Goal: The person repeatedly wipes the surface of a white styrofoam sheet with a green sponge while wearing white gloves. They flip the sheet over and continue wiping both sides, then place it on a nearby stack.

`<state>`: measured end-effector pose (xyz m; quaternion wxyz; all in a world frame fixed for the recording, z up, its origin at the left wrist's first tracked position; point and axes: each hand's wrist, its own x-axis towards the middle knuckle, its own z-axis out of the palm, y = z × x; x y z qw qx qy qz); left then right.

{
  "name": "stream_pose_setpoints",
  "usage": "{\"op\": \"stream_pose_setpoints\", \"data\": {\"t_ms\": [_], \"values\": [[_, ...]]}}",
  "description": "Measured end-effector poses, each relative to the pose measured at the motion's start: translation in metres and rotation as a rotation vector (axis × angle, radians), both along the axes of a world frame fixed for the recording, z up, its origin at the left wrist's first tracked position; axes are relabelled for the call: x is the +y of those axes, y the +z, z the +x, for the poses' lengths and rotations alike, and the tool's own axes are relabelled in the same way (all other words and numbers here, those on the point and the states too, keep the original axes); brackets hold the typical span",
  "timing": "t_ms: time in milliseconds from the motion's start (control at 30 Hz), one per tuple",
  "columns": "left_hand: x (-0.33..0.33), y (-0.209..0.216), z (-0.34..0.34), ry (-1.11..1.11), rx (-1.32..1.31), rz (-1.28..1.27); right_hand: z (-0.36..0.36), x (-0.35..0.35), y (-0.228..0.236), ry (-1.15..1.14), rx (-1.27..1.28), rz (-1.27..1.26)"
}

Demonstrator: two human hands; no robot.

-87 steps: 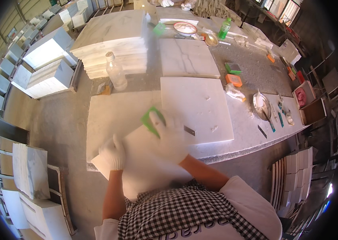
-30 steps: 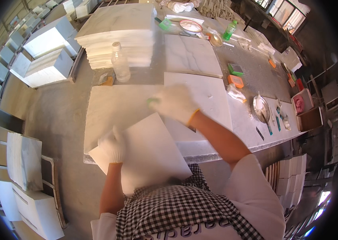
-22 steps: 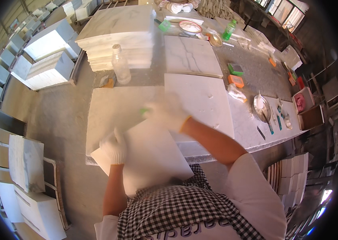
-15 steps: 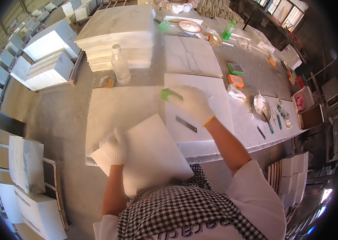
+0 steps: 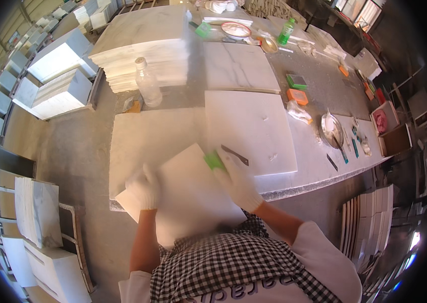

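Observation:
A square white marble tile (image 5: 188, 189) is tilted against my front, its far corner resting over a larger white slab (image 5: 147, 131) on the table. My left hand (image 5: 141, 188), in a white knit glove, grips the tile's left side with the thumb up. In my gloved right hand (image 5: 236, 184) is a green sanding block (image 5: 214, 160), at the tile's right edge near its far corner. Just beyond the right fingers, a dark flat scraper blade (image 5: 235, 155) lies on another white slab (image 5: 248, 123).
A tall stack of slabs (image 5: 142, 45) and a clear plastic bottle (image 5: 147, 83) stand at the back left. To the right are a metal bowl (image 5: 331, 132) with white paste, orange (image 5: 297, 97) and green (image 5: 296, 81) blocks, and small tools. The table's front edge (image 5: 319, 181) runs close by.
My right hand has come down and nearer with the green sanding block, from above the slabs to the tile's right edge. My left hand keeps its hold on the tile.

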<state>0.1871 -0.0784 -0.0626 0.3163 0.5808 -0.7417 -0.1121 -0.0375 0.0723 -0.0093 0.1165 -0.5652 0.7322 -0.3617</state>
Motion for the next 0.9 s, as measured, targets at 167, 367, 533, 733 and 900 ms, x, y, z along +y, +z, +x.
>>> {"op": "stream_pose_setpoints", "data": {"t_ms": [167,367,533,733,900], "values": [[-0.001,0.001,-0.003,0.003,0.026,-0.097,-0.006,-0.084,-0.011,-0.107,-0.067,-0.055],[0.000,-0.001,-0.004,-0.014,0.098,-0.097,-0.099,-0.103,-0.039,-0.271,0.462,-0.020],[0.004,0.006,-0.002,0.005,-0.017,-0.110,-0.133,-0.045,-0.040,-0.315,0.716,-0.156],[0.009,0.021,0.001,0.001,0.023,-0.076,-0.051,0.051,-0.039,0.026,0.421,0.027],[0.042,0.001,0.045,0.231,-0.002,-0.367,-0.012,0.103,-0.034,-0.050,-0.011,0.101]]}}
